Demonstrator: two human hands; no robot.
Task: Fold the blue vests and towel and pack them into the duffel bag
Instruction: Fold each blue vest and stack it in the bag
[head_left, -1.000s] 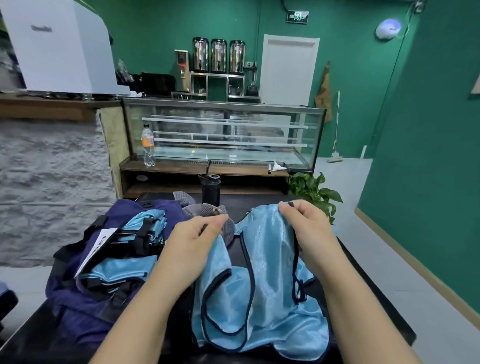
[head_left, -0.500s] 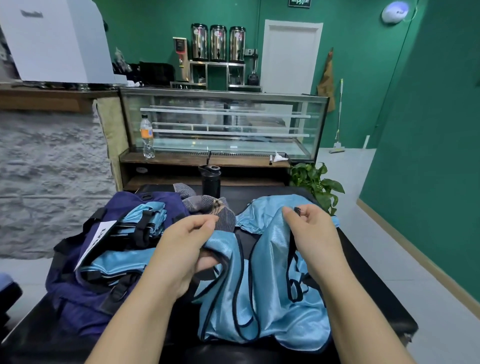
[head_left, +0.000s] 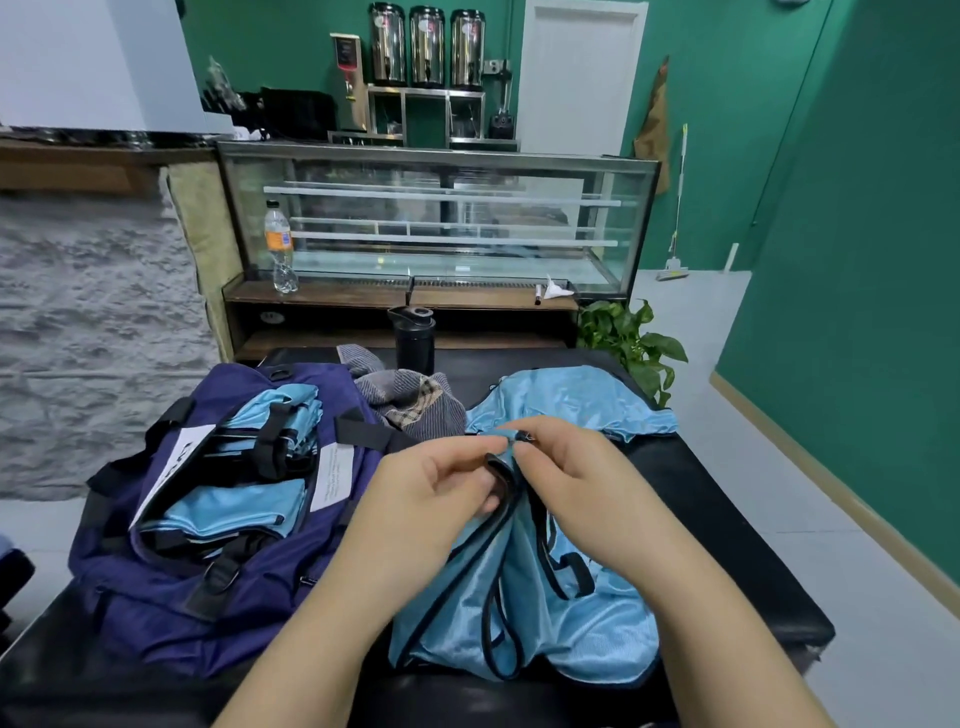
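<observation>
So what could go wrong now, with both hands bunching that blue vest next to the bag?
1. The left hand and right hand pinch only the top of the shiny blue vest; a loose grip might let it slip and unfold.
2. Its lower edge hangs near the edge of the black table and could slide off.
3. The duffel bag already holds folded vests under straps, so pushing another in may rumple them.
</observation>
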